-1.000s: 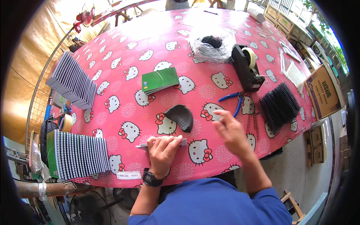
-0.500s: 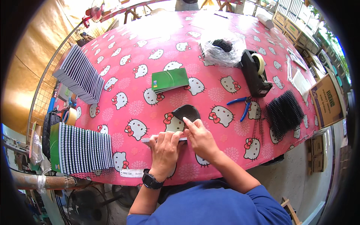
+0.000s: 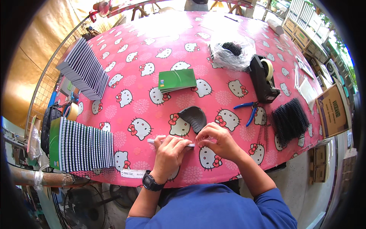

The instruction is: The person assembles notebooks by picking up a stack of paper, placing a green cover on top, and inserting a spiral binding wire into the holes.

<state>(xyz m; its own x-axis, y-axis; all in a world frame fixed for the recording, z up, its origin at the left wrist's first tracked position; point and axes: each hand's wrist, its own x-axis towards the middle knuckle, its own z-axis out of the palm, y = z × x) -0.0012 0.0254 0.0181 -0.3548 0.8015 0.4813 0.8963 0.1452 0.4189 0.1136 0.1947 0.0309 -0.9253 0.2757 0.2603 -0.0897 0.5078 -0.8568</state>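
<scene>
My left hand point(image 3: 169, 152), with a black watch at the wrist, grips a thin notebook point(image 3: 151, 141) held edge-on at the front of the table. Most of the notebook is hidden behind the fingers. My right hand point(image 3: 219, 142) is by the notebook's right end, thumb and fingers curled together; anything between the fingertips is too small to make out. Just beyond both hands lies a curved, ridged black piece point(image 3: 193, 118). Farther up are a few green-covered notebooks point(image 3: 177, 79) in a small pile. To the right lie blue-handled pliers point(image 3: 249, 110) and a heap of black spiral binding coils point(image 3: 289, 124).
Two stacks of spiral-bound notebooks, one near point(image 3: 85, 147) and one far point(image 3: 84, 70), line the left edge. A black tape dispenser point(image 3: 263, 78) and a plastic bag point(image 3: 244, 53) with black coils stand back right. A cardboard box point(image 3: 332, 110) is beyond the right edge.
My right hand has drawn back from the black ridged piece to the notebook's right end, its fingers now curled. My left hand keeps its grip. The view has shifted slightly.
</scene>
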